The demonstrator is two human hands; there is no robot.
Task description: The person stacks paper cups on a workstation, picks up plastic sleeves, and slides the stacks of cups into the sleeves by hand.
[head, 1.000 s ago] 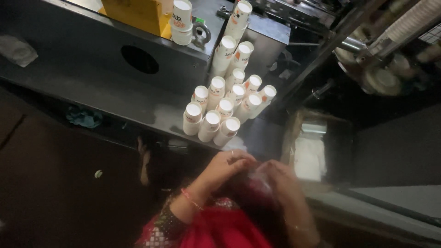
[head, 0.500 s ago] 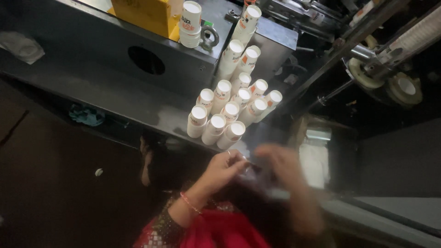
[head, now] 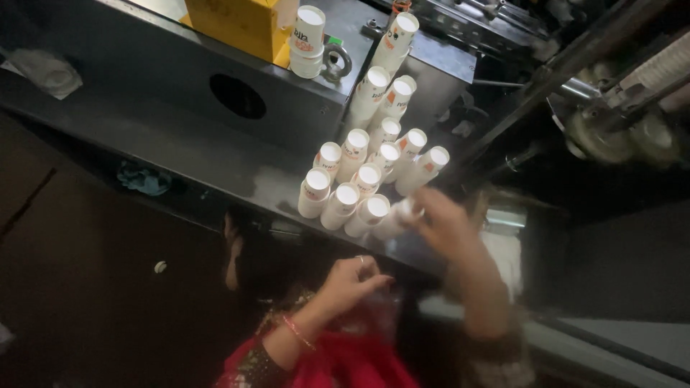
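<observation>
Matt white paper cups point(head: 357, 194) are lying in stacks on a dull, scuffed grey metal tabletop point(head: 165, 136). A yellow cardboard box point(head: 241, 25) is looking smooth. Red cloth point(head: 345, 366) is showing below, and a crumpled rag point(head: 147, 179) is looking rough.

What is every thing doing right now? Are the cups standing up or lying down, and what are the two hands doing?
Stacks of paper cups: lying tilted on the grey shelf, white bottoms facing the camera.
Two cups by the yellow box: stacked, upside down.
Right hand: blurred, reaching to the nearest stack; grip unclear.
Left hand: fingers pinched together, low by red cloth.
Round hole in the machine: open, dark.
</observation>
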